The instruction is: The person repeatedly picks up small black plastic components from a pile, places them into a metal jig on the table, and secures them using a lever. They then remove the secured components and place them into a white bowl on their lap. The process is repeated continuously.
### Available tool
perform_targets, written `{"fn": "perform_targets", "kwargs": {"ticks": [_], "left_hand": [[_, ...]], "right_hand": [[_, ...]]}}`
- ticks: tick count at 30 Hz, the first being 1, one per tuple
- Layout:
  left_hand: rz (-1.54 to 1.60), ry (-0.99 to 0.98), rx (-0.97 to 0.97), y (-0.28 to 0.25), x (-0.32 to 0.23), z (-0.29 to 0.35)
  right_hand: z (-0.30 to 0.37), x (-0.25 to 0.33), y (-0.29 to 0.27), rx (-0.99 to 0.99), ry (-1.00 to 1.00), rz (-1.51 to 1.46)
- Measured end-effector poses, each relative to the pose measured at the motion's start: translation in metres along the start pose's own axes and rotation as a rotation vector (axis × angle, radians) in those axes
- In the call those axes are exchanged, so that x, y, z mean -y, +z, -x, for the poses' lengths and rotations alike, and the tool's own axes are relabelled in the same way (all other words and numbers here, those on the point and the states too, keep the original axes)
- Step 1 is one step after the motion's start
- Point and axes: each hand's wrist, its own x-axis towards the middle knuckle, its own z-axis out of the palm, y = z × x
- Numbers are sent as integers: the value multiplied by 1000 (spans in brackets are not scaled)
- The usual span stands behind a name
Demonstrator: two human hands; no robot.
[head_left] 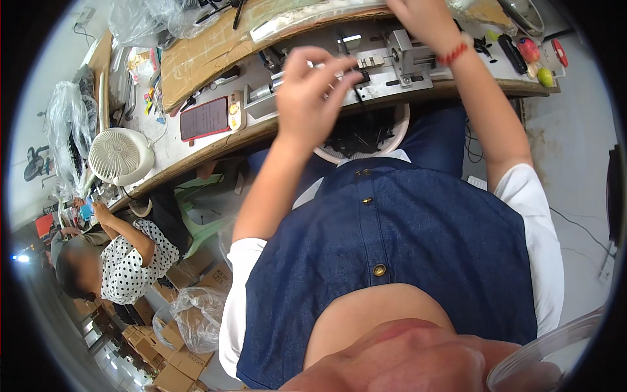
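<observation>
Over the counter (196, 157) edge, the left hand (307, 98) is pinching a thin black strip (358, 88) in a narrow grip, just beside the metal jig (398, 65). At the jig's far side the right hand (424, 23) is resting, its grip too hidden to tell. A white bowl (366, 137) of black pieces is sitting below. Feeding seems under way; next, the strip likely needs lining up with the jig's slot.
</observation>
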Motion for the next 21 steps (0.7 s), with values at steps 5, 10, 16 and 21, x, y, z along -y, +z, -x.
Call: {"fn": "perform_targets", "kwargs": {"ticks": [5,10,16,21], "left_hand": [[5,-49,67,39,3,36],[-55,-17,62,52,17,43],[-103,-93,124,49,10,44],[-55,-1,92,33,4,18]], "right_hand": [[-22,-50,32,356,102,-100],[-20,-37,17,322,227,-285],[10,-25,-7,145,453,-712],[42,12,-41,175,674,-1062]]}}
